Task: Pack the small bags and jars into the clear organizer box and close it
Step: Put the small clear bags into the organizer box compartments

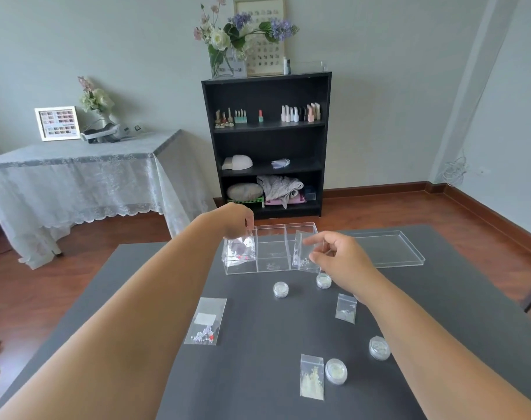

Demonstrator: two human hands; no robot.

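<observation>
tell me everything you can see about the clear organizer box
The clear organizer box looks like transparent acrylic, rectangular, split into three compartments in a row. It stands upright and open at the far middle of the dark table; its lid lies flat to its right. The left hand holds a small bag at the left compartment, the right hand another at the right one.

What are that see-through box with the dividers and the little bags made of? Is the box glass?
The organizer box looks like rigid clear acrylic rather than glass, though looks alone can't settle it: glossy, flat walls with bright, sharp edges. Its lid beside it looks the same. The small bags seem to be thin, soft clear plastic film, slightly crinkled and shiny.
</observation>
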